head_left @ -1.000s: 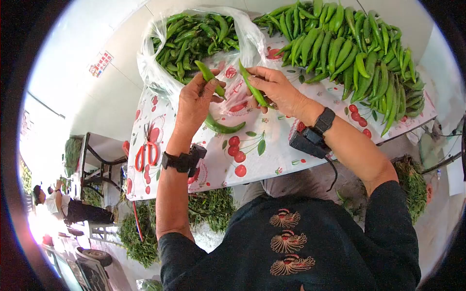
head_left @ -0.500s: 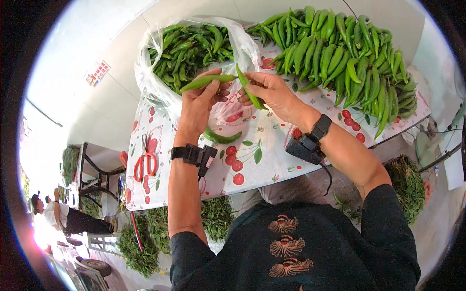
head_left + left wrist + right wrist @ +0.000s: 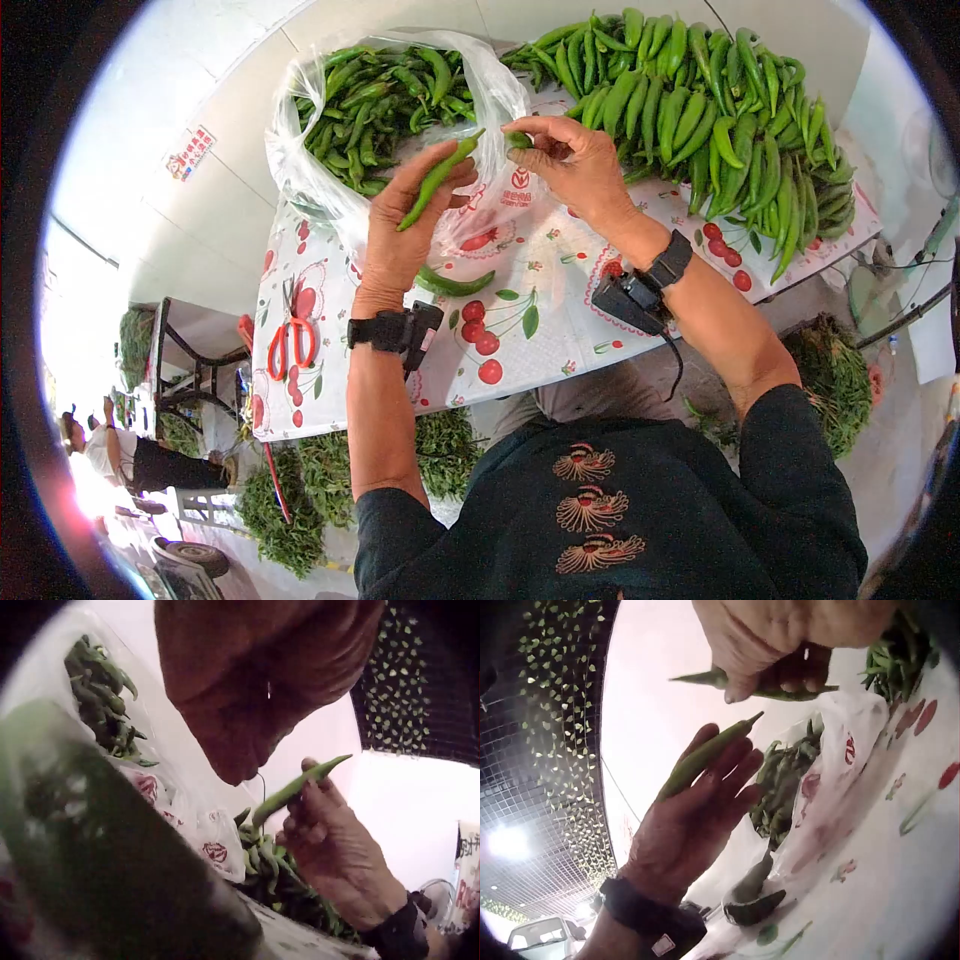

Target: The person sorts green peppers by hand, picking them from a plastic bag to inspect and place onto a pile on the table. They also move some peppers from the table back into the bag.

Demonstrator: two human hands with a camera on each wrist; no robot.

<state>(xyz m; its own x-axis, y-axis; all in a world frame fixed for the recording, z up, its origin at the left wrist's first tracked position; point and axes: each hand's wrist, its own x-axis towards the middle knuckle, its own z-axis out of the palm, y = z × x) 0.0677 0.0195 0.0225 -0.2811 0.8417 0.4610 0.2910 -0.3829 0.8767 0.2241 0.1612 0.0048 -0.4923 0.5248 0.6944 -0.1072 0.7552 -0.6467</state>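
My left hand (image 3: 405,215) holds a long green pepper (image 3: 440,180) slantwise along its fingers, the thin end pointing up and away. In the right wrist view this pepper (image 3: 705,757) lies across the hand. Thumb and fingertips of my right hand (image 3: 580,170) pinch a second green pepper (image 3: 300,787); only its end shows in the head view, while both ends stick out past the hand in the right wrist view. Both hands are raised above the table near the plastic bag's front edge. A curved green pepper (image 3: 455,282) lies on the cloth under the left wrist.
A clear plastic bag (image 3: 500,85) full of green peppers stands behind the hands. Layered rows of green peppers (image 3: 690,120) cover the table's back right. Scissors with red-orange handles (image 3: 276,350) lie at left on the cherry-print cloth (image 3: 545,350). Bundles of greens (image 3: 285,505) sit on the floor.
The left hand's pepper has swung from lying level to slanting upward. The right hand's pepper has turned and is now mostly behind the fingers. The hands have drawn slightly apart.
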